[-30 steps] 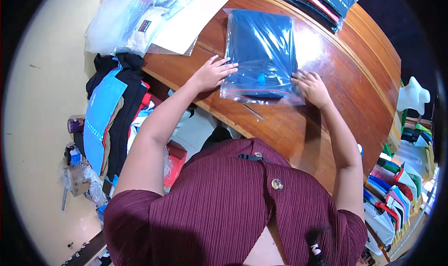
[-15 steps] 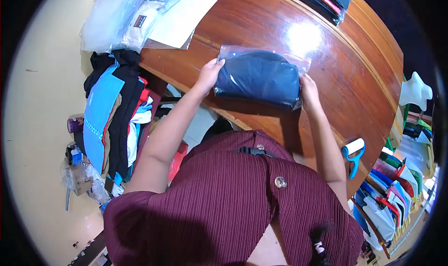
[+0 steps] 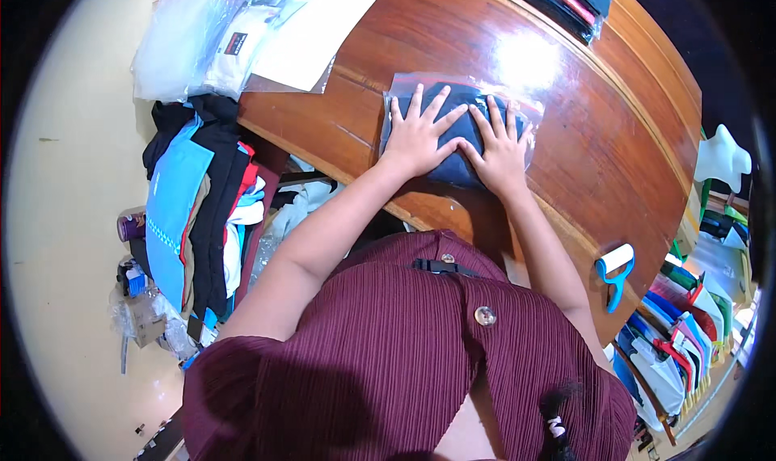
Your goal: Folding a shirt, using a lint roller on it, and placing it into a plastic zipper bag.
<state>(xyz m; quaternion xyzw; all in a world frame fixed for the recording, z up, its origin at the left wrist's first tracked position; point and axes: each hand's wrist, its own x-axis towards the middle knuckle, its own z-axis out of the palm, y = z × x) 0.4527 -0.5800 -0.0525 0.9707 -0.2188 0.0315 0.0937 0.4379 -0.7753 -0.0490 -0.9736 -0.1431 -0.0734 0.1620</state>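
A clear plastic bag with a red strip along its top lies flat on the wooden table. Inside it is a folded dark navy cloth item, mostly covered by my hands. My left hand rests on the bag's left half, fingers spread. On the right half lies my right hand, fingers spread as well. The two thumbs meet near the middle of the bag. Both palms are on the bag and neither hand grips it.
A blue-handled lint roller lies by the table's right edge. Clear bags and white sheets cover the far left corner. Bagged garments are stacked at the far edge. Folded clothes stand left; hanging clothes are at right.
Both hands have let go of the bag's sides and moved inward onto its top, fingers spreading. The bag, held up by its sides before, now lies flat on the table.
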